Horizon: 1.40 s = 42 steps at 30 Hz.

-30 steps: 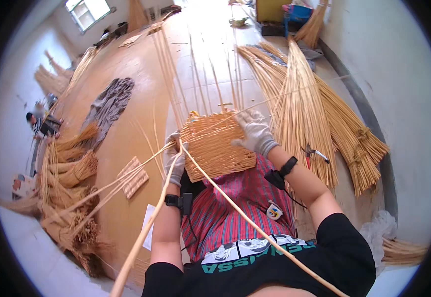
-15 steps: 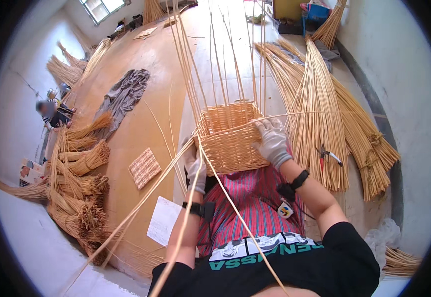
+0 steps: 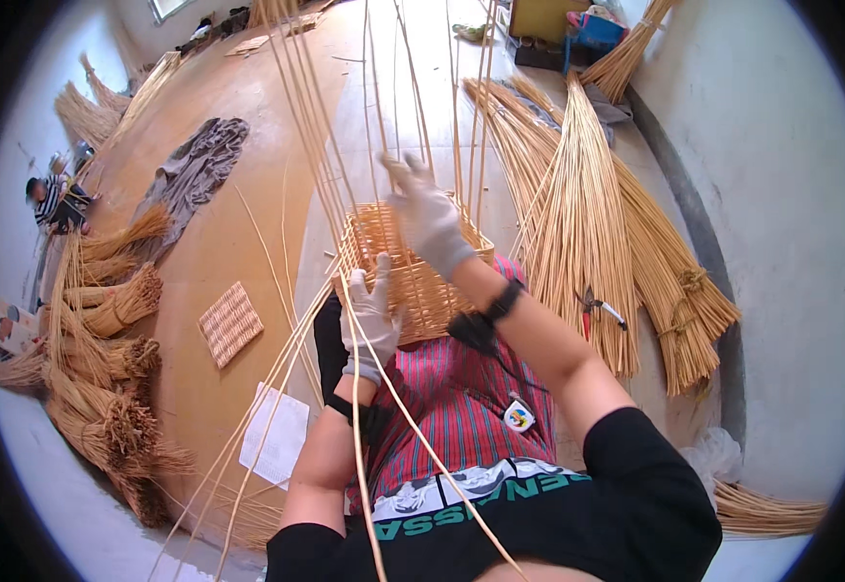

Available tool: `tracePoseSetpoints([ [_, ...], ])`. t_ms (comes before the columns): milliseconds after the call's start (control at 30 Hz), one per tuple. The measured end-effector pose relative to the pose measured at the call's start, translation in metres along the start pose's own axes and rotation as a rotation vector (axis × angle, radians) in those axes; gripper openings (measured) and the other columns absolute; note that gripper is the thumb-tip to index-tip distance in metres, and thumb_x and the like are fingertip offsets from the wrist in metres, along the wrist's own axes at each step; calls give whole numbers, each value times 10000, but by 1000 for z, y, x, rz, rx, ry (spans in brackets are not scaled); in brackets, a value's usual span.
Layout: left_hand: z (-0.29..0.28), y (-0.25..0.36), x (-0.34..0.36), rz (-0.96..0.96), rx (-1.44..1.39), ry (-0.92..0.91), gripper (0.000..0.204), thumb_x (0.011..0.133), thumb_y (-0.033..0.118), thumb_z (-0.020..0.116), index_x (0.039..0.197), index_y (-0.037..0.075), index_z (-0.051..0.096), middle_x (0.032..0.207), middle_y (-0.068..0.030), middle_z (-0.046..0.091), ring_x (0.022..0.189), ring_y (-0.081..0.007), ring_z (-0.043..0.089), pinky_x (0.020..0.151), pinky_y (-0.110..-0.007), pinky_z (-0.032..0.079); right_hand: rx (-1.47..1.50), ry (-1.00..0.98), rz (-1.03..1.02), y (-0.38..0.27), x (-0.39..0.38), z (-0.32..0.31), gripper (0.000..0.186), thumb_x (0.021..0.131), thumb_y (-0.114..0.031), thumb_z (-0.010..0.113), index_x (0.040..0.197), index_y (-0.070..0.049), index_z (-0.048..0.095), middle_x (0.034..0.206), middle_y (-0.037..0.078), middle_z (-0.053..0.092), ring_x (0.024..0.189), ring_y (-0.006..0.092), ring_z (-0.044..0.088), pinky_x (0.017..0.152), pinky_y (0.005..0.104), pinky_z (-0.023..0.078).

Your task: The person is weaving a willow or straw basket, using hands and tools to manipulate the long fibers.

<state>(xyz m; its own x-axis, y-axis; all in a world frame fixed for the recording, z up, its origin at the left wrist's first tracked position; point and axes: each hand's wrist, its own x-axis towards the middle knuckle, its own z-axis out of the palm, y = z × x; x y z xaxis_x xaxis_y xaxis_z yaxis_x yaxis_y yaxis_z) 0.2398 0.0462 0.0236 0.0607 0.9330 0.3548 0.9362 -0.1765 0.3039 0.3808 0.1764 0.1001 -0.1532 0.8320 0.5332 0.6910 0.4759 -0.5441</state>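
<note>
A square woven basket (image 3: 427, 303) of tan wicker rests on my lap, with long upright stakes (image 3: 318, 136) rising from its rim. My left hand (image 3: 369, 320), in a pale glove, lies against the basket's near left corner; its thumb and a finger point up and apart. Several long wicker strands (image 3: 405, 412) run from that corner down toward me and to the lower left. Above the basket's opening, my gloved right hand (image 3: 427, 215) is raised beside the stakes, fingers stretched and apart, slightly smeared. No strand shows clearly in it. It hides part of the rim.
Red-handled pruning shears (image 3: 592, 310) lie on a wicker bundle (image 3: 577, 223) at right. On the floor at left are a small woven panel (image 3: 231, 325), a paper sheet (image 3: 275, 434) and a dark cloth (image 3: 199, 175). More bundles (image 3: 117, 427) line the left wall, near another person (image 3: 59, 204).
My right hand has left the rim's near right corner and moved up and left over the basket. The strand stretched to the right is gone from there. My left hand has shifted onto the near wall.
</note>
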Motion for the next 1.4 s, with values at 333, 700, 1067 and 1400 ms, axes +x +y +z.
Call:
tracePoseSetpoints([
  [333,18,-18,8,-10,-45,66,842,773,119,743,1540,274,433,1268,-177,464,1084,-376,588,1017,-481,478,613,154,435,51,-127,-48,557,1012,3,507,1538,-122,373,866,-7,583,879,50,577,780,241,515],
  [700,25,-4,3,-38,-20,97,901,775,77,721,1581,232,348,1313,-199,436,1159,-387,543,1132,-492,364,1,-344,97,-29,9,-49,893,975,-536,550,1623,-131,90,1117,282,692,948,444,696,781,517,546],
  [1067,18,-9,4,19,25,177,989,751,130,796,1598,257,301,1318,-177,432,1077,-392,593,836,-474,565,-99,-550,320,-9,-4,-14,995,962,-584,537,1620,-162,-79,1112,305,690,971,446,700,785,517,547],
  [1400,7,-6,6,18,130,95,741,774,6,614,1482,186,493,1368,-213,472,1115,-411,560,927,-494,513,869,236,705,57,-123,-42,250,998,-51,619,1243,-53,571,979,41,692,846,117,629,811,259,541],
])
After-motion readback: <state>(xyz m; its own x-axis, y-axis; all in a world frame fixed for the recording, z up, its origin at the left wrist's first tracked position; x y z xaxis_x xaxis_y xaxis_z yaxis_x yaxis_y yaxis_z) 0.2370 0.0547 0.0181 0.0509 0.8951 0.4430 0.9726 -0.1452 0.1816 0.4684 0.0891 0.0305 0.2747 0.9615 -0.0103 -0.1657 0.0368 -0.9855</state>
